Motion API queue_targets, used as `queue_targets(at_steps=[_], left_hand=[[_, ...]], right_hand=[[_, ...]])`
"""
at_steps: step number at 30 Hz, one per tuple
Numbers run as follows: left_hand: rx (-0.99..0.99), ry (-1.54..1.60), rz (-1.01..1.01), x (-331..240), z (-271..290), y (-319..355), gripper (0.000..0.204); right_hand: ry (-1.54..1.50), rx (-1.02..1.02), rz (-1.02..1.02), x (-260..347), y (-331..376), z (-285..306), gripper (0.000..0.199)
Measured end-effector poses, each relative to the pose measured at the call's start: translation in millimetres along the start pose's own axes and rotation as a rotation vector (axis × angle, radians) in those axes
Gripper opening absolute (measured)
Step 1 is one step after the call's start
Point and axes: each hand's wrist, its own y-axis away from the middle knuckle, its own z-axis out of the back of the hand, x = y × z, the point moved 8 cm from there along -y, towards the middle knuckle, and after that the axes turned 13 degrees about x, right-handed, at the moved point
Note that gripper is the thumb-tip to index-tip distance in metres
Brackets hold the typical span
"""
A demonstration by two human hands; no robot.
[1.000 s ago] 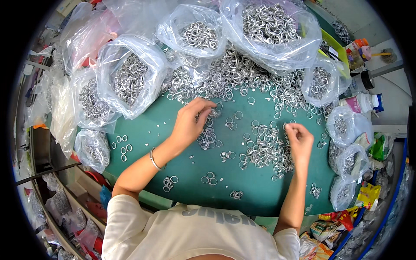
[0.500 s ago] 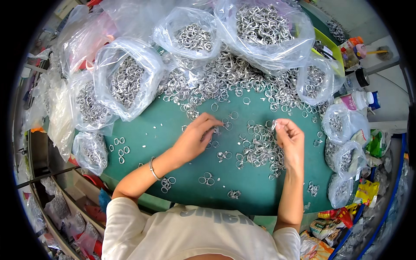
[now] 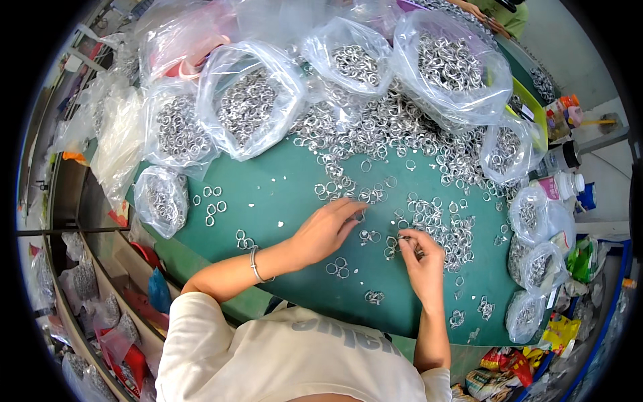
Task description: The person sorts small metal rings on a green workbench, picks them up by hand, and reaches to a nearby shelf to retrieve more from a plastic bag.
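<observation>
Now we see the left hand [image 3: 326,230] lying flat and loose on the green desk [image 3: 274,194], fingertips reaching a few rings [image 3: 362,216] near the middle; whether it pinches one we cannot tell. A bangle [image 3: 255,264] sits on that wrist. Just beside it, the right hand [image 3: 422,258] is curled, fingertips pinched on a small ring cluster [image 3: 402,239] at the edge of a loose pile [image 3: 445,228]. More ring pairs [image 3: 337,268] lie between the hands and below them. Along the far side we see a heap of rings [image 3: 382,127] and clear bags [image 3: 248,100] full of them; one small bag [image 3: 161,199] sits at the left. Bottles [image 3: 559,184] stand off the right edge.
</observation>
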Motion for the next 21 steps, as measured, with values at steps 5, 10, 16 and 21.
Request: queue_targets(at_steps=[5, 10, 16, 21], left_hand=[[0.073, -0.127, 0.071, 2, -3, 14, 0.04], [0.024, -0.623, 0.146, 30, 1, 15, 0.045], [0.097, -0.4, 0.069, 35, 13, 50, 0.042], [-0.116, -0.408, 0.161, 39, 26, 30, 0.034]], right_hand=[[0.449, -0.014, 0.298, 39, -38, -28, 0.032], [0.742, 0.055, 0.45, 32, -70, -48, 0.023], [0.832, -0.06, 0.268, 28, -60, -11, 0.018], [0.608, 0.125, 0.512, 62, -64, -72, 0.024]])
